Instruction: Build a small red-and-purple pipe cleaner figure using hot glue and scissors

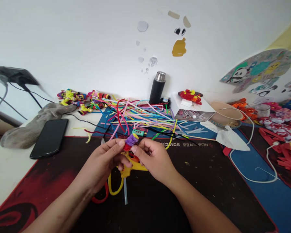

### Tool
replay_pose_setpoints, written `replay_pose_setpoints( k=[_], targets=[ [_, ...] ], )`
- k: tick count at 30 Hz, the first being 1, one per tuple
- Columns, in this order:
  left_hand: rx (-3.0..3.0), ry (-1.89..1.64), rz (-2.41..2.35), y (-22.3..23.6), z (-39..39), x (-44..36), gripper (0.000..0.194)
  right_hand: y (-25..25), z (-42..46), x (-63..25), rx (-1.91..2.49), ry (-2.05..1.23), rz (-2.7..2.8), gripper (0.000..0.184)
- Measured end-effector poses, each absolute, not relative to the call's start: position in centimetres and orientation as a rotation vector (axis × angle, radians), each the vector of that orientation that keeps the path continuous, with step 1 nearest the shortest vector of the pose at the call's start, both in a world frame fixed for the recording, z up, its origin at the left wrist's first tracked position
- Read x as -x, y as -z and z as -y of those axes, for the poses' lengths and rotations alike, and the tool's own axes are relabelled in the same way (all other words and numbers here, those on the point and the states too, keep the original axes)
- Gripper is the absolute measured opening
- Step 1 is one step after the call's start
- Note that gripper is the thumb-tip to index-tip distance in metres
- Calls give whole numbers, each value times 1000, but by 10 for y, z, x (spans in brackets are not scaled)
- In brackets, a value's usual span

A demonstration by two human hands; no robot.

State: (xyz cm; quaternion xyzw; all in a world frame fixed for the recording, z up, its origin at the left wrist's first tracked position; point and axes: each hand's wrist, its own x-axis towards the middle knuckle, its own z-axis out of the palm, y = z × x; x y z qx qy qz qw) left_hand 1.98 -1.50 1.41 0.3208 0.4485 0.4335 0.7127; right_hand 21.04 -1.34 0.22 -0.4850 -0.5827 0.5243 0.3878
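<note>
Between my two hands is a small fuzzy pipe-cleaner piece (131,140), purple with a yellow tip and a red lower end. My left hand (112,153) pinches it from the left, thumb and fingers closed on its side. From the right, my right hand (149,155) grips its red end between thumb and curled fingers. Just below the hands lies a yellow glue gun (137,165), partly covered by them, with a clear glue stick (125,191) poking out towards me. Beside it are the red and yellow handles of scissors (110,189), whose blades are mostly hidden.
A heap of coloured pipe cleaners (138,116) spreads behind my hands. A black thermos (158,87) stands by the wall, near a white box (194,108). At left lies a phone (49,137); finished fuzzy figures (87,100) sit behind it. A white cable (252,179) loops at right.
</note>
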Motion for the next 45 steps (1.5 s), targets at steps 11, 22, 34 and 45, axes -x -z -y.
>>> replay_pose_setpoints(
  k=[11, 22, 34, 45],
  targets=[
    [-791, -1041, -1051, -13, 16, -24, 52, 7, 13, -211, 1306, -1163, 1601, 40],
    [-916, -1054, -1085, -5, 18, -25, 52, 1, 13, -210, 1130, -1370, 1440, 35],
    [-1158, -1115, -1165, -5, 16, -21, 40, -1, 13, -209, 1042, -1454, 1405, 40],
    [-1107, -1170, -1100, 7, 14, -15, 58, 0, 12, -210, 973, -1536, 1384, 40]
  ],
)
